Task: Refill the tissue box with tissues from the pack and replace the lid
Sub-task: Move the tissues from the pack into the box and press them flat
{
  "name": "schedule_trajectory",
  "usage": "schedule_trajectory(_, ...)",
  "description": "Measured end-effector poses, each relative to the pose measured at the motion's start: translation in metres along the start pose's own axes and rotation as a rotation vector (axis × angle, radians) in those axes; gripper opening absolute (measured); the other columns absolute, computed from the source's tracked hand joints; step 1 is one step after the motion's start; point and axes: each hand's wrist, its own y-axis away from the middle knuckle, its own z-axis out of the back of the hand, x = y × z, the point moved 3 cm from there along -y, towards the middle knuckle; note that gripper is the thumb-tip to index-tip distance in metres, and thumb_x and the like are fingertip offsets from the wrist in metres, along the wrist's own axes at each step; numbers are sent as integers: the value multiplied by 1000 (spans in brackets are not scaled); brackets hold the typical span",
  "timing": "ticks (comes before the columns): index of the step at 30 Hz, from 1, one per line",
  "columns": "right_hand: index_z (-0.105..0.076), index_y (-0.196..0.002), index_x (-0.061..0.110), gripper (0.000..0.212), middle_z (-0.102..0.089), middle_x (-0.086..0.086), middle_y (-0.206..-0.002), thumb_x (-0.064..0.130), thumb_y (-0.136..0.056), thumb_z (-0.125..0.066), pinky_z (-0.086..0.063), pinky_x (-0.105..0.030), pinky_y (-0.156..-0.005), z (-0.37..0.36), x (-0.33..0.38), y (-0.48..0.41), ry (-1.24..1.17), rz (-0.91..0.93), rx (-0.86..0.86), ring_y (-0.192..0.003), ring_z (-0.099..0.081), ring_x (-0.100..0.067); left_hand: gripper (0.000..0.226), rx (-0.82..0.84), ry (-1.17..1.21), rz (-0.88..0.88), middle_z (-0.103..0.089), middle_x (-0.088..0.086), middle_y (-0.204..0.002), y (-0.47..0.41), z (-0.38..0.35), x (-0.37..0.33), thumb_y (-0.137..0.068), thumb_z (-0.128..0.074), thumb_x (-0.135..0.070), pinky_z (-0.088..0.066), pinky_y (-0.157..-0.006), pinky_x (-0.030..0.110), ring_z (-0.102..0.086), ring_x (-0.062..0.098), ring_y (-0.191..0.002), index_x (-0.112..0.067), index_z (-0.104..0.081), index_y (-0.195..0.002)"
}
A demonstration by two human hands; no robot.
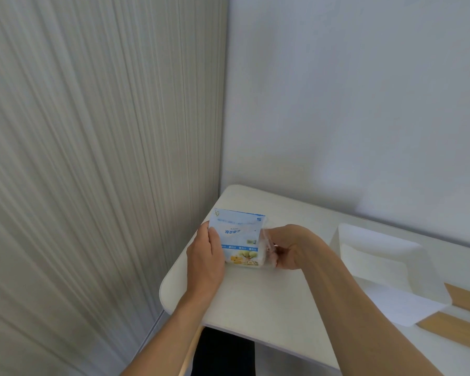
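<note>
Left hand (205,256) grips pack (239,234) at left side, right hand (291,248) pinches its wrapper end; open box (380,236) sits frame-right, nearer my right hand.

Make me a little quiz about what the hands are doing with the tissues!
1. True or false: the left hand and the right hand both hold the tissue pack.
2. Fill the gap with "on" or "off": the wooden lid is ____ the tissue box.
3. Which is farthest right in the picture? A) tissue pack B) tissue box C) wooden lid

Key: 1 true; 2 off; 3 C
</note>
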Motion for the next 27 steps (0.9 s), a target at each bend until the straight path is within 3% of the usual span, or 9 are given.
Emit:
schedule_trajectory(3,-69,-92,6,4,-78,-15,-103,4,-91,-66,-54,-28,-54,0,1,1,51,16,-20,-82,-72,-27,29,2,19,3,-68,-4,-83,0,0,-1,-109,-33,-22,-41,-51,16,-60,9,-70,-16,-58,-96)
schedule_trajectory(6,-69,-91,5,6,-72,-15,-93,4,-86,-72,-46,-29,-52,0,1,0,78,93,-53,-66,-60,-23,29,13,32,14,-68,2,-82,0,-1,0,-109,-33,-23,-38,-45,17,-56,3,-60,-13,-58,-97)
schedule_trajectory(9,-72,-100,0,17,-75,-17,-99,-3,-84,-68,-49,-28,-56,0,1,0,49,180,-32,-67,-62,-24,29,4,25,17,-67,8,-83,-2,-2,2,-109,-34,-23,-38,-45,20,-55,10,-59,-11,-56,-96)
schedule_trajectory(11,-70,-111,-1,27,-77,-17,-105,-9,-85,-64,-61,-35,-72,2,1,2,-7,205,16,-80,-73,-28,29,0,19,13,-67,7,-81,-2,-2,1,-109,-34,-22,-38,-46,19,-53,5,-58,-9,-55,-94)
schedule_trajectory(13,-67,-117,0,33,-76,-19,-109,-13,-88,-59,-60,-47,-91,2,0,5,-86,208,78,-97,-75,-35,30,4,20,8,-66,5,-79,-2,-2,0,-109,-33,-22,-38,-45,18,-52,2,-57,-9,-55,-93)
schedule_trajectory(17,-66,-115,4,40,-77,-21,-102,-20,-91,-45,-63,-47,-65,-3,-2,10,-153,168,164,-86,-75,-37,29,9,12,-4,-66,-1,-79,-1,-1,0,-109,-33,-21,-39,-44,14,-55,-2,-59,-12,-56,-95)
schedule_trajectory(21,-66,-103,6,35,-78,-19,-84,-16,-98,-40,-58,-55,-72,-4,-9,9,-206,121,137,-72,-76,-34,28,5,8,-6,-66,-4,-83,0,0,-3,-110,-32,-22,-43,-49,13,-58,-5,-66,-15,-58,-99)
schedule_trajectory(25,-63,-123,-1,29,-74,-26,-110,-10,-98,-52,-57,-63,-85,-8,-15,8,-258,112,109,-98,-74,-41,30,2,4,-1,-67,-5,-83,-1,-1,0,-110,-32,-26,-43,-48,15,-61,6,-66,-17,-58,-100)
schedule_trajectory(27,-59,-127,-5,31,-73,-26,-113,-7,-96,-57,-62,-56,-70,-6,-16,10,-273,123,74,-96,-73,-42,29,-1,7,8,-67,-5,-84,-1,-1,2,-110,-31,-27,-43,-47,15,-62,9,-70,-19,-58,-101)
